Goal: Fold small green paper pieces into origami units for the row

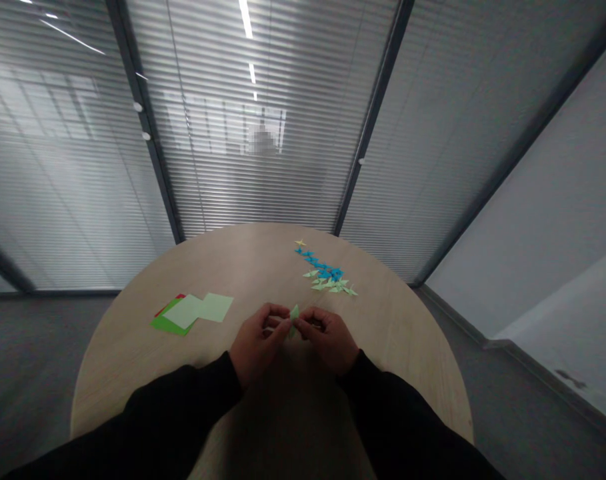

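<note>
Between my two hands is a small folded piece of pale green paper (294, 313), narrow and pointed at the top. My left hand (260, 340) pinches it from the left with thumb and fingers. From the other side, my right hand (330, 337) grips it, thumb and fingertips pressed together. The fingertips hide much of its middle. Beyond my right hand lie several folded pale green paper pieces (327, 285), with several blue folded ones (327, 271) trailing away behind them. One yellow folded piece (300, 243) sits at the far end of that line.
Flat square sheets lie left of my hands: pale green sheets (217, 307), a brighter green one (170, 323) and a red one whose edge shows. The round wooden table (133, 353) stands before a glass partition with blinds (263, 193). A white wall (543, 253) rises at right.
</note>
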Demonstrator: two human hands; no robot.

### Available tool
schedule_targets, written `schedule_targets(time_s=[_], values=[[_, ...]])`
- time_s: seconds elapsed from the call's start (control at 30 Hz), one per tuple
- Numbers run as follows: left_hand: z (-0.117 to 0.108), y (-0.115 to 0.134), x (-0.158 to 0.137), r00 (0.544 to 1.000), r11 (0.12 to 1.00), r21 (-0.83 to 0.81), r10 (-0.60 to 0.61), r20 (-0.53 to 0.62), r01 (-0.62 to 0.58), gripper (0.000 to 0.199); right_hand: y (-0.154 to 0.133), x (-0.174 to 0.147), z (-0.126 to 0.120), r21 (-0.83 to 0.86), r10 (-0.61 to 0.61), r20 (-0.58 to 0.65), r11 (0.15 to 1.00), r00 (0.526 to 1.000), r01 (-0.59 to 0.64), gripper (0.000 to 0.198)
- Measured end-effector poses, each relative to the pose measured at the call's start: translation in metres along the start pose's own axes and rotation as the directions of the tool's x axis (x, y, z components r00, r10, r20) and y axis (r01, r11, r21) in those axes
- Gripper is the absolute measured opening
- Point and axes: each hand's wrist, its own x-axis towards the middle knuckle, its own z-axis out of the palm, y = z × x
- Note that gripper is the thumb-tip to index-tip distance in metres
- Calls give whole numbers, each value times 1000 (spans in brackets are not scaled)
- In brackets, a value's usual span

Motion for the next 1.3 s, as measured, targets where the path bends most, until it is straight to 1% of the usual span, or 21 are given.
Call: schedule_targets(time_s=[0.07,0.17,0.3,0.47,0.6,0.73,0.87,1.0,1.07,1.1,1.23,1.3], values=[[-2,0,1,998,999,32,16,-57,-14,32,-1,0,2,7,11,-13,1000,1000,-10,29],[-3,0,2,997,997,73,13,-80,-7,27,-1,-1,5,34,31,-58,999,998,-29,29],[-3,3,3,993,995,103,2,-121,10,23,1,-3,8,9,27,-94,1000,995,-26,27],[-2,4,2,992,998,64,6,-126,3,23,4,-4,9,-24,-20,-78,1000,997,18,27],[-2,4,3,994,1000,17,-4,-112,6,21,4,-4,10,15,8,-80,1000,997,-7,28],[-2,3,3,995,998,55,6,-104,0,18,3,-3,10,51,11,-74,999,997,-7,26],[-2,1,3,987,989,121,95,-130,-80,13,3,-3,10,110,12,-65,994,998,-5,24],[-2,-1,4,984,989,119,107,-141,-91,13,2,-4,10,128,-32,-5,991,999,33,21],[-2,-2,4,984,990,111,102,-143,-87,13,2,-4,10,98,-48,-2,994,999,48,20],[-1,-2,4,983,990,114,105,-148,-88,12,3,-4,10,69,-53,-23,996,998,54,19],[2,-3,5,979,985,120,138,-148,-121,11,2,-5,12,-107,-111,-166,990,980,94,14],[3,-3,4,979,986,101,147,-138,-134,12,-1,-7,13,-199,-159,-209,973,965,117,10]])
